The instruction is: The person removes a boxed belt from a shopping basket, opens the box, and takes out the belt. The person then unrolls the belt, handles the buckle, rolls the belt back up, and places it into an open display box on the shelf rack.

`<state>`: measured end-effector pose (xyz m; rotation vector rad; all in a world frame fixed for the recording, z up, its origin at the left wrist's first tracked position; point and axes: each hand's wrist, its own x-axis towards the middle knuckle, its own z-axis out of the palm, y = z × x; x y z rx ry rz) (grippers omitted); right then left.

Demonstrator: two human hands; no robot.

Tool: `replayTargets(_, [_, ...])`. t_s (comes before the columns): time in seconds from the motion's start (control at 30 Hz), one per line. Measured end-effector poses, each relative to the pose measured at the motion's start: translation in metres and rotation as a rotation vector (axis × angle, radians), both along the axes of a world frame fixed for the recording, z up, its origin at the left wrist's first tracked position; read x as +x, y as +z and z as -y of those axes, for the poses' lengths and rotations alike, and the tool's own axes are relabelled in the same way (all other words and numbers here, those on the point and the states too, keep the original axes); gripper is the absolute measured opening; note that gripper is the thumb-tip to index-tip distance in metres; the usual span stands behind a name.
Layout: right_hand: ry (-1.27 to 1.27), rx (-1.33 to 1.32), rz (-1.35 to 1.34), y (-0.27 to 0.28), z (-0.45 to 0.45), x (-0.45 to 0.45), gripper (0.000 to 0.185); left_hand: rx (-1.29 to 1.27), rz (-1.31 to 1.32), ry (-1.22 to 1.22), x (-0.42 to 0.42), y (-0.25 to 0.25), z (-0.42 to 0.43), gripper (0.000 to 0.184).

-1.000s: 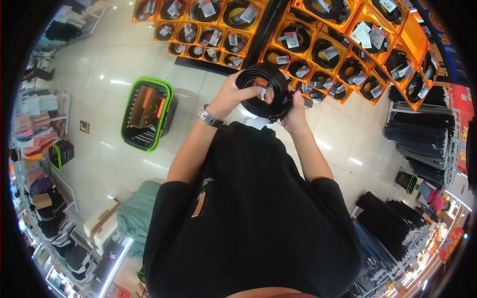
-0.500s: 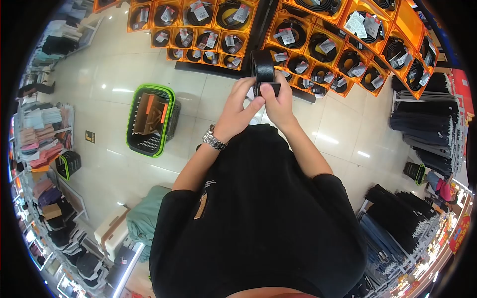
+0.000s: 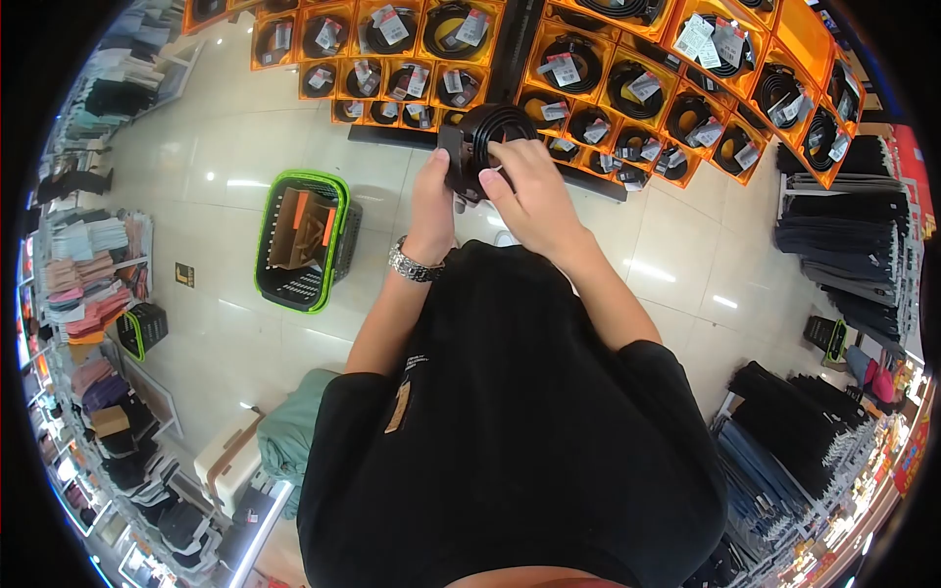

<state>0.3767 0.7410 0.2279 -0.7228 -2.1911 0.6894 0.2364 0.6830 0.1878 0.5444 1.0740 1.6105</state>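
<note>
A coiled black belt (image 3: 505, 122) is held up in front of my chest, its rolled edge facing me. My left hand (image 3: 431, 208), with a metal watch (image 3: 416, 263) on the wrist, is closed on the belt's left side by a dark flat piece that looks like the buckle or tag. From the right, my right hand (image 3: 537, 198) grips the coil, thumb and fingers bent against its near side. Some fingertips are hidden behind the belt.
Orange display boxes (image 3: 573, 64) with rolled, tagged belts fill the rack ahead. A green-rimmed black shopping basket (image 3: 343, 230) holding brown and orange items stands on the floor to the left. Racks of trousers (image 3: 838, 230) are at right, folded clothes (image 3: 88, 245) at left.
The belt has turned from edge-on to showing its coiled layers and shifted slightly left. My left hand has moved left, and my right hand now lies over the coil's side.
</note>
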Motion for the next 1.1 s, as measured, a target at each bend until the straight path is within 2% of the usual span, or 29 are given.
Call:
replayTargets(0.07, [-0.039, 0.165, -0.059, 0.002, -0.007, 0.004, 0.025, -0.043, 0.048, 0.007, -0.002, 0.007, 0.002, 0.039])
replayTargets(0.1, [-0.084, 0.202, -0.067, 0.004, -0.011, 0.008, 0.028, -0.044, 0.046, 0.006, -0.005, 0.006, 0.002, 0.039])
replayTargets(0.17, [-0.167, 0.185, -0.051, 0.012, -0.019, 0.013, 0.037, -0.069, 0.108, -0.02, -0.017, 0.003, 0.002, 0.043])
replayTargets(0.3, [-0.162, 0.155, 0.047, 0.01, -0.028, 0.015, 0.049, -0.033, 0.107, -0.201, -0.027, 0.011, 0.004, 0.046])
replayTargets(0.37, [-0.005, -0.052, 0.105, 0.009, -0.029, 0.016, 0.057, -0.079, 0.096, -0.198, -0.026, 0.014, 0.007, 0.046])
replayTargets(0.43, [-0.001, 0.086, 0.248, 0.009, -0.034, 0.023, 0.065, -0.09, -0.138, -0.32, -0.027, 0.017, 0.005, 0.045])
replayTargets(0.5, [0.006, 0.086, 0.249, 0.023, -0.028, 0.021, 0.072, -0.025, -0.411, -0.155, -0.019, 0.009, 0.002, 0.043])
replayTargets(0.53, [0.03, 0.194, 0.225, 0.024, -0.027, 0.021, 0.076, -0.036, -0.425, -0.164, -0.018, 0.013, 0.002, 0.043])
replayTargets(0.6, [0.02, 0.32, 0.305, 0.02, -0.028, 0.02, 0.072, -0.048, -0.45, -0.167, -0.016, 0.014, 0.001, 0.042])
replayTargets(0.7, [0.056, 0.401, 0.396, 0.011, -0.033, 0.021, 0.066, -0.009, -0.327, -0.186, -0.01, 0.016, -0.002, 0.04])
replayTargets(0.8, [0.067, 0.38, 0.371, 0.01, -0.034, 0.02, 0.064, -0.022, -0.256, -0.215, -0.011, 0.021, -0.005, 0.041])
replayTargets(0.87, [0.081, 0.303, 0.42, 0.017, -0.033, 0.02, 0.055, -0.026, -0.187, -0.244, -0.015, 0.018, -0.007, 0.037])
replayTargets(0.9, [0.08, 0.305, 0.42, 0.017, -0.034, 0.019, 0.055, -0.036, -0.115, -0.274, -0.015, 0.016, -0.007, 0.034])
replayTargets(1.0, [0.116, 0.517, 0.323, 0.015, -0.035, 0.015, 0.033, -0.031, -0.11, -0.302, -0.012, 0.012, -0.009, 0.033])
replayTargets(1.1, [0.201, 0.584, 0.274, 0.014, -0.037, 0.014, 0.029, -0.086, -0.096, -0.302, -0.009, 0.01, -0.01, 0.033])
